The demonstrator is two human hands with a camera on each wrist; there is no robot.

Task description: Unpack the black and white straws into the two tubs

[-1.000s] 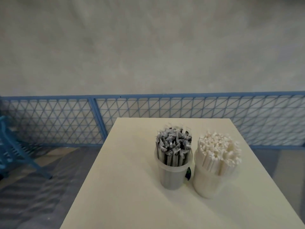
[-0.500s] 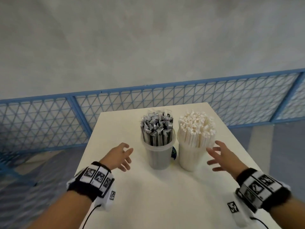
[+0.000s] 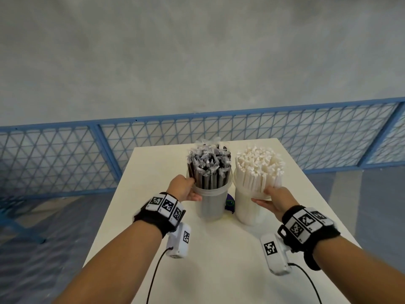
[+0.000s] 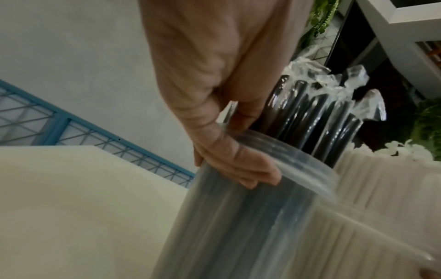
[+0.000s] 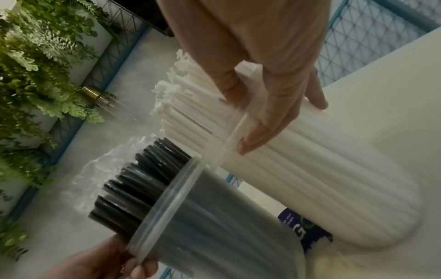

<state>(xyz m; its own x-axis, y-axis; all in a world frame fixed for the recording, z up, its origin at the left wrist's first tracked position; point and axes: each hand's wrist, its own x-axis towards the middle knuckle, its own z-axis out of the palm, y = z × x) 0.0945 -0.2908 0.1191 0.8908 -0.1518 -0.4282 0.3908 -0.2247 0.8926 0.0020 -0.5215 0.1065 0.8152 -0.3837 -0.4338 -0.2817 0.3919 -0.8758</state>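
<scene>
We curled our left hand (image 3: 183,189) round the black-straw tub (image 3: 211,204) at nine o'clock and our right hand (image 3: 276,199) round the white-straw tub (image 3: 248,208) at three o'clock, probably to steady both.

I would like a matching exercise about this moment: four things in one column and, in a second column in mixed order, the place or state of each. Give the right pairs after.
Things
1. black straws
2. white straws
3. left hand
4. right hand

Places or states
A. grips the rim of the tub on the right
B. wrapped in clear plastic, upright in the left tub
C. grips the rim of the tub on the left
D. packed upright in the right tub

Pairs: 1-B, 2-D, 3-C, 4-A
</scene>
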